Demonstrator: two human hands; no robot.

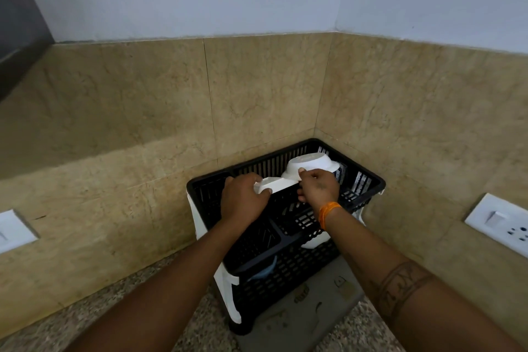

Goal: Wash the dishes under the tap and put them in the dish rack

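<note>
A black plastic dish rack [368, 180] with two tiers stands in the corner of the counter. Both hands hold a white dish [275, 184] edge-on over the rack's top tier. My left hand [243, 200] grips its left end and my right hand [318, 187] grips its right end. Just behind it a white bowl [310, 164] lies upside down in the top tier, touching my right thumb. A few more white pieces stand at the rack's far right side. Something blue [265, 271] shows in the lower tier, mostly hidden.
Beige stone backsplash walls meet behind the rack. A grey mat [308, 314] lies under the rack on the speckled granite counter [137, 308]. White switch plates sit on the wall at the left [14, 230] and the right [503, 223]. A dark panel [17, 23] fills the upper left.
</note>
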